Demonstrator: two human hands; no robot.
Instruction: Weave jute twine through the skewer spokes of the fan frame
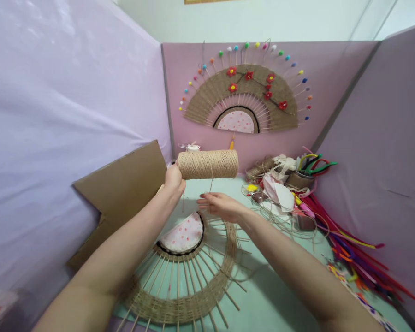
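Observation:
My left hand (174, 177) grips one end of a large spool of tan twine (208, 164), held level above the table. A strand runs down from the spool to my right hand (219, 205), whose thumb and fingertips are closed on the twine. Below both hands lies a half-woven fan (178, 310) of thin wooden sticks with a brown woven band. At its centre is a white half-circle with pink dots (185, 234), edged by a black braid.
A finished fan (207, 99) with red flowers and coloured bead tips hangs on the back panel. Cardboard (124, 191) leans at left. At right are a scissors pot (299, 180), loose twine (273, 221) and coloured pipe cleaners (359, 263).

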